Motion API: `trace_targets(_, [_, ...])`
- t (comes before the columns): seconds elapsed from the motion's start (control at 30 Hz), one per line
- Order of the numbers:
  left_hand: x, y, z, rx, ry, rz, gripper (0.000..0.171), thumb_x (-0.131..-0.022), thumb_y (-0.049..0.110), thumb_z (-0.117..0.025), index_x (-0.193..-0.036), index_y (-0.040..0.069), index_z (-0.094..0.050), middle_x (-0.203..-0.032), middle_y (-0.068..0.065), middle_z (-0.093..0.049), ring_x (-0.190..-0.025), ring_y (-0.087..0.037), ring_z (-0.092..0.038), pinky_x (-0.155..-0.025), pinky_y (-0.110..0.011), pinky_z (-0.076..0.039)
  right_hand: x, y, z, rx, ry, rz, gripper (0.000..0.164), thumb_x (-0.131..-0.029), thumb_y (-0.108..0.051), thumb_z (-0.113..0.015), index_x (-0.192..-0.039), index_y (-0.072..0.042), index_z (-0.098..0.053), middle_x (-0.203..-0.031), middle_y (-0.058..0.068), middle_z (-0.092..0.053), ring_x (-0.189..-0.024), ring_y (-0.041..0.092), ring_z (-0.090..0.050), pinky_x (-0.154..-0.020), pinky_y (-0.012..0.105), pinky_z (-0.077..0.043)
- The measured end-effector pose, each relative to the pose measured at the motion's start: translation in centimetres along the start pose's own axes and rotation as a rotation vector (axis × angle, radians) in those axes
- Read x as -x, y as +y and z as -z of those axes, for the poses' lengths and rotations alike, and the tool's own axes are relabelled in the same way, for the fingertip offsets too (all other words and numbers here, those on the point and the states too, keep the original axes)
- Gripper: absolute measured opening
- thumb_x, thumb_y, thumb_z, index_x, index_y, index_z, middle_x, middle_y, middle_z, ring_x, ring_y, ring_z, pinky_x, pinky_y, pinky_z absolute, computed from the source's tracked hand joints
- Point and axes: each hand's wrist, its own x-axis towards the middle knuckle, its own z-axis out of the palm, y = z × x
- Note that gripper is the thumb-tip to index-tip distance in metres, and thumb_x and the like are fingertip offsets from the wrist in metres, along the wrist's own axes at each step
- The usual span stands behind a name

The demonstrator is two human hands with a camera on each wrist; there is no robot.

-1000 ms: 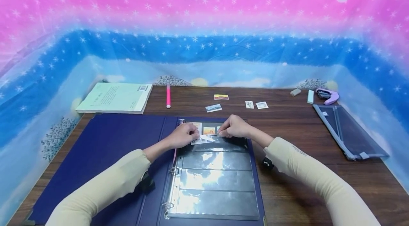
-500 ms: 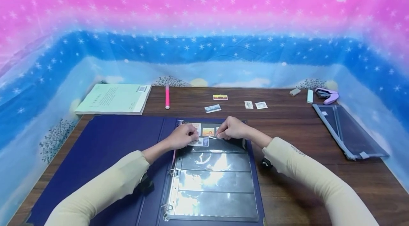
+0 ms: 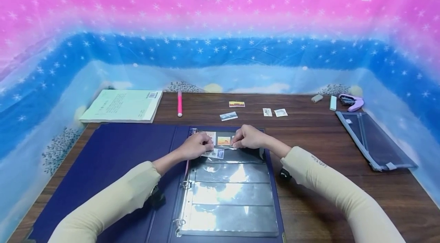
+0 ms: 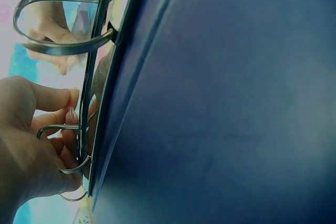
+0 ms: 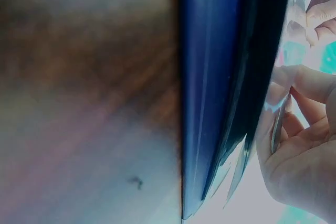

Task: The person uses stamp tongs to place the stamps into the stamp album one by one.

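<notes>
A ring binder [image 3: 137,182] lies open, with a black pocket page [image 3: 233,193] of clear strips on its rings. At the page's top row, my left hand [image 3: 195,146] pinches a pale stamp [image 3: 216,154] with a bluish right end. My right hand [image 3: 250,137] pinches the edge of the clear pocket strip at the same row. Between the hands an orange stamp [image 3: 224,141] sits in that row; stamps beside it are partly covered by my fingers. The left wrist view shows the left hand [image 4: 39,140] beyond the metal rings [image 4: 63,48]. In the right wrist view, thumb and fingers of the right hand [image 5: 304,145] meet at the film.
Several loose stamps [image 3: 237,104] lie behind the binder. A pale green book [image 3: 122,105] and a pink marker [image 3: 180,103] are at back left. At the right are a mesh zip pouch [image 3: 376,141], a lilac stapler [image 3: 352,102], a pale block [image 3: 333,103] and a small grey piece [image 3: 317,98].
The pale stamp in my left hand has shifted slightly down and left, and its printed face shows more clearly, with less glare. Both hands have stayed nearly in place.
</notes>
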Motion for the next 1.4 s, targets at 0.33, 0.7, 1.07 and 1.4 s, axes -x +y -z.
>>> trace_targets(0.33, [0.0, 0.2, 0.0, -0.007, -0.001, -0.008, 0.016, -0.086, 0.013, -0.059, -0.074, 0.006, -0.066, -0.083, -0.004, -0.060, -0.078, -0.012, -0.050, -0.075, -0.027, -0.039, -0.3, 0.0, 1.0, 0.089, -0.032, 0.079, 0.011, -0.083, -0.004, -0.065, -0.086, -0.002, -0.075, -0.078, 0.010, -0.066, -0.068, 0.008, -0.050, -0.065, 0.022, -0.042])
trace_targets(0.7, [0.0, 0.2, 0.2, 0.005, -0.017, 0.002, 0.015, -0.087, 0.014, -0.058, -0.076, 0.007, -0.067, -0.085, -0.004, -0.061, -0.077, -0.012, -0.050, -0.074, -0.026, -0.038, -1.4, -0.3, 0.7, 0.125, -0.034, 0.157, 0.012, -0.084, -0.005, -0.064, -0.086, -0.006, -0.076, -0.069, 0.004, -0.057, -0.061, 0.009, -0.041, -0.059, 0.020, -0.037])
trace_targets(1.07, [0.0, 0.3, 0.3, 0.000, -0.016, 0.003, 0.015, -0.087, 0.015, -0.058, -0.077, 0.007, -0.067, -0.083, -0.003, -0.059, -0.077, -0.012, -0.050, -0.076, -0.027, -0.039, -1.4, -0.3, 1.7, 0.208, -0.052, 0.176, 0.013, -0.085, -0.006, -0.063, -0.089, -0.008, -0.076, -0.070, 0.002, -0.055, -0.062, 0.009, -0.037, -0.063, 0.021, -0.033])
trace_targets(1.4, [-0.1, 0.2, 0.3, -0.025, -0.015, 0.007, 0.016, -0.086, 0.014, -0.057, -0.076, 0.007, -0.067, -0.082, -0.003, -0.060, -0.076, -0.011, -0.051, -0.075, -0.027, -0.040, -1.7, -0.3, 1.9, 0.247, -0.083, 0.225, 0.013, -0.085, -0.006, -0.064, -0.090, -0.008, -0.076, -0.072, 0.003, -0.058, -0.062, 0.008, -0.038, -0.063, 0.021, -0.033])
